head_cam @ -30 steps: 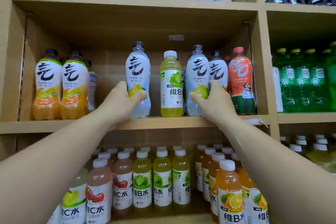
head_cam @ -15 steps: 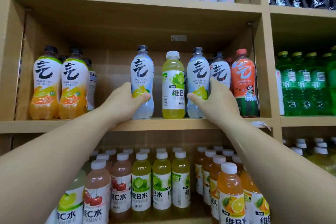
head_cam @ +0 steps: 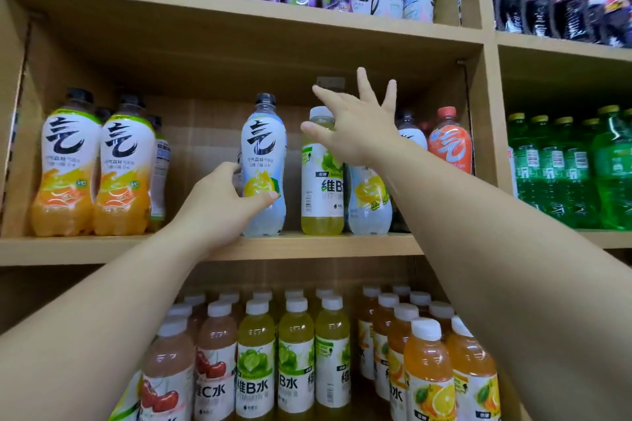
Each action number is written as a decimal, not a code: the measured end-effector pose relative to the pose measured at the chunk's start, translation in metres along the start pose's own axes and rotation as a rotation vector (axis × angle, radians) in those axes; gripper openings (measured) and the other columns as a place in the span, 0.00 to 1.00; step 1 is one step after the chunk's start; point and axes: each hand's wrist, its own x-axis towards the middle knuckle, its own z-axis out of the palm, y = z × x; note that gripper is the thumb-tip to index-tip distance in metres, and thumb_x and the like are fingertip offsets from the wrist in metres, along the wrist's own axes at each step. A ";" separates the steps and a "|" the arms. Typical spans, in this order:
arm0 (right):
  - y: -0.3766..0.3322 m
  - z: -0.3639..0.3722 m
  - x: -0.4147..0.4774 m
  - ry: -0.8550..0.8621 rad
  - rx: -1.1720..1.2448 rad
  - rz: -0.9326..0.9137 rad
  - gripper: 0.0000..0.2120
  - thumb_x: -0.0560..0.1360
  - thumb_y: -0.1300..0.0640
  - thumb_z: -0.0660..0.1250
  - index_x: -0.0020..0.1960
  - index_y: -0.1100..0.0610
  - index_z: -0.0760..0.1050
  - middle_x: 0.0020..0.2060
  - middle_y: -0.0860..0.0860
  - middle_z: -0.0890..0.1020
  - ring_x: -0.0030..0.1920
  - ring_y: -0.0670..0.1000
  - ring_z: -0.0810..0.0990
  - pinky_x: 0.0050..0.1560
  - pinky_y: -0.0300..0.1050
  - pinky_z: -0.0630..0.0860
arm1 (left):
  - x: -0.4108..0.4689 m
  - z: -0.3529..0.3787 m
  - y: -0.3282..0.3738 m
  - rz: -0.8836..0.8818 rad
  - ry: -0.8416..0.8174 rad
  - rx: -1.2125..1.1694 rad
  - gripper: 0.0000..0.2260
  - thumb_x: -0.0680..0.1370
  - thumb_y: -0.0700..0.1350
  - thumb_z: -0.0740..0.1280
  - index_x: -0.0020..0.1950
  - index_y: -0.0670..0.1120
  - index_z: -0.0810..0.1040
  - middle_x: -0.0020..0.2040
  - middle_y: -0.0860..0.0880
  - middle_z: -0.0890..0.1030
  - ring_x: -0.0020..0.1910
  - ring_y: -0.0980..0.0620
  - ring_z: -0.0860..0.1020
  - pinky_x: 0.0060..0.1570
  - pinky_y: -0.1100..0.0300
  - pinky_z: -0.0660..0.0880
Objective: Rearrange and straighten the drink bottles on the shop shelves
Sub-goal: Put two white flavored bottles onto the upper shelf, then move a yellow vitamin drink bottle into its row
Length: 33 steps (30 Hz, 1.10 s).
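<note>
- Lemon bottle (head_cam: 264,161), pale blue with a dark cap: upright on the middle shelf (head_cam: 102,249), close to its front edge. Left grip (head_cam: 219,205) clamped low on it, thumb across the lemon picture, fingers wrapped round the left side and out of sight.
- Right grip (head_cam: 355,128): fingers spread wide, holding nothing, hovering in front of the cap and shoulder of the yellow-green bottle (head_cam: 321,205). Thumb tip overlaps the bottle's shoulder; touching or not, cannot tell.
- Yellow-green bottle upright just right of the lemon bottle, narrow gap between. Second lemon bottle (head_cam: 369,198) just beside it on the right, partly hidden by the right forearm.
- Further right, orange-red bottle (head_cam: 449,143). Far left, pair of orange bottles (head_cam: 65,164), well apart from the held one.
- Judgement: yellow-green bottle looks the stray, sitting between two lemon bottles; its like stands in the lower-shelf row (head_cam: 256,369). Right grip is the nearer; the bottle lies straight beyond the palm, long axis vertical, so closing round its upper body from the front should take it.
</note>
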 end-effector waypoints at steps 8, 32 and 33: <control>-0.004 -0.006 -0.010 0.063 0.180 -0.002 0.33 0.74 0.30 0.66 0.73 0.44 0.68 0.73 0.47 0.73 0.83 0.54 0.47 0.77 0.71 0.35 | -0.006 -0.002 0.006 0.031 0.023 0.048 0.32 0.71 0.61 0.77 0.70 0.54 0.71 0.48 0.63 0.75 0.45 0.63 0.76 0.37 0.65 0.70; -0.034 -0.042 -0.161 0.322 0.840 -0.145 0.28 0.67 0.43 0.81 0.63 0.49 0.76 0.53 0.37 0.79 0.53 0.41 0.81 0.54 0.44 0.79 | -0.155 0.018 0.055 0.241 -0.247 -0.391 0.27 0.71 0.56 0.78 0.68 0.61 0.74 0.57 0.59 0.85 0.56 0.56 0.84 0.55 0.46 0.81; -0.036 -0.034 -0.170 0.271 0.844 -0.129 0.28 0.66 0.42 0.81 0.62 0.47 0.75 0.52 0.35 0.78 0.54 0.39 0.80 0.56 0.42 0.78 | -0.164 0.020 0.046 0.211 -0.270 -0.399 0.27 0.71 0.55 0.78 0.68 0.61 0.73 0.58 0.59 0.85 0.57 0.56 0.84 0.57 0.46 0.80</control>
